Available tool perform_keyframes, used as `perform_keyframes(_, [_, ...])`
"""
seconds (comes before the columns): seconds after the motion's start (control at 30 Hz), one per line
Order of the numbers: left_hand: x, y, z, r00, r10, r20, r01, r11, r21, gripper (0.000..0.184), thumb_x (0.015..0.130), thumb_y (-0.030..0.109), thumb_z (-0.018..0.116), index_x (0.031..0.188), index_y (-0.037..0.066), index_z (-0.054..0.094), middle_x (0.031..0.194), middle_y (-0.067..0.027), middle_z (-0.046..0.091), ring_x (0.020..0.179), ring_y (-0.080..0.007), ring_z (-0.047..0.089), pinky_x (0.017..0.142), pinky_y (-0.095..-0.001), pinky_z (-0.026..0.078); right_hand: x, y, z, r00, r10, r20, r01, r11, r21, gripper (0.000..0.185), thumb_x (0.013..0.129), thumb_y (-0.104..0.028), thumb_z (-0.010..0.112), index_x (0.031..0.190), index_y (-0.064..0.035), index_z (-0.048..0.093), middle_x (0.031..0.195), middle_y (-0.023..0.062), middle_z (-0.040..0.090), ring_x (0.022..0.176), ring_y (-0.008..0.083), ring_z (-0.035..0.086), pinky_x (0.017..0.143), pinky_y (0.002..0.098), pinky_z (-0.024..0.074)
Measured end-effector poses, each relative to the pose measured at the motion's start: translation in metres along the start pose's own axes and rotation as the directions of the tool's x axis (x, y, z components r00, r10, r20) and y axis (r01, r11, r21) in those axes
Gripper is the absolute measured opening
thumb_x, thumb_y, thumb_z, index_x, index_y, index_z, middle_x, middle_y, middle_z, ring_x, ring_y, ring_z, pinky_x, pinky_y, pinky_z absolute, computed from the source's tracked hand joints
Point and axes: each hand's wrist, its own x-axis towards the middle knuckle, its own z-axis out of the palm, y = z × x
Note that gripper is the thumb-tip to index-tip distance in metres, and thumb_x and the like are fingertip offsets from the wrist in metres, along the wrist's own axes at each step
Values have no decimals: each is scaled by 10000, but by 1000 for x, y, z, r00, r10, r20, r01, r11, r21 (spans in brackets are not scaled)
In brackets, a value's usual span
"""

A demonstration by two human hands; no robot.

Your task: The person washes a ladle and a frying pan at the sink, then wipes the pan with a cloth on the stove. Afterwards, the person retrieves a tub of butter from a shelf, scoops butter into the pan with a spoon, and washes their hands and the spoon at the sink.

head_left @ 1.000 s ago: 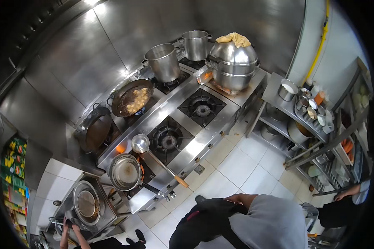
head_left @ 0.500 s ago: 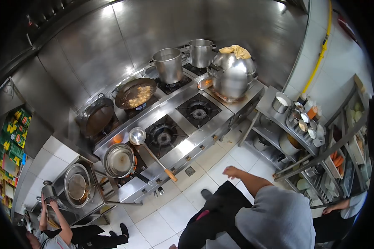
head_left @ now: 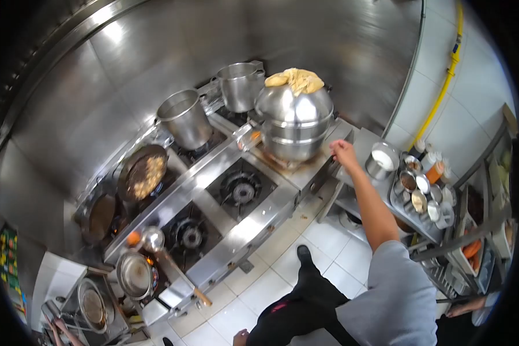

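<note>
My right hand (head_left: pixel 342 152) reaches forward beside a large domed metal pot (head_left: pixel 297 124), apart from it. The fingers are loosely bent, and nothing shows in them. On the pot's lid lies a bunched yellowish cloth (head_left: pixel 297 81). Close to the right of this hand, a metal pot with white contents (head_left: pixel 380 162) stands on a steel shelf table (head_left: pixel 360 144). My left hand (head_left: pixel 240 337) shows only in part at the bottom edge, its fingers mostly hidden.
A wok with frying pieces (head_left: pixel 144 173), two tall pots (head_left: pixel 185 122) and a pan (head_left: pixel 135 275) stand along the stove (head_left: pixel 236 228). A ladle (head_left: pixel 179 268) lies across its front. Seasoning containers (head_left: pixel 419 200) sit at right. Co-workers' arms (head_left: pixel 60 333) show at both lower sides.
My right hand has risen and reached forward toward the domed pot. The view has turned right, so the stove sits further left. The co-worker at lower left is now mostly out of view.
</note>
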Motion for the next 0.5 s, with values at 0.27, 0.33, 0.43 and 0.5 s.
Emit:
perform_keyframes(0.27, [110,261,71,996,82,28,-78,987,-139,353,912,200,562,1222,40,616,948,-145,717,835,-203,708,736,-301,549,299,31,-76,947,-169,-273,115,973,-202,202,886,-226,626,900,-41,707,811,35,677,755,129,597,693,293,469])
perform_keyframes(0.33, [117,291,79,997,74,29,-71,993,-90,343,918,203,567,1220,48,619,946,-140,719,831,-199,707,753,-302,546,361,48,-76,944,-165,-286,98,967,-236,243,870,-273,642,916,-47,718,835,73,711,795,174,648,752,330,499])
perform_keyframes(0.43, [111,302,81,1000,17,13,-17,997,-72,325,929,206,576,1214,58,624,942,-132,721,830,-191,703,768,-306,544,427,93,-72,984,-31,-178,-10,974,-224,326,872,-298,663,1050,-27,700,1013,120,716,967,226,662,865,340,493])
perform_keyframes(0.5, [104,289,77,996,-86,-7,84,987,-139,306,937,171,568,1216,57,622,914,-118,715,805,-179,691,723,-303,549,441,86,-67,977,42,-209,-83,978,-191,471,913,-302,657,1258,12,590,1181,99,657,1108,186,591,959,303,438])
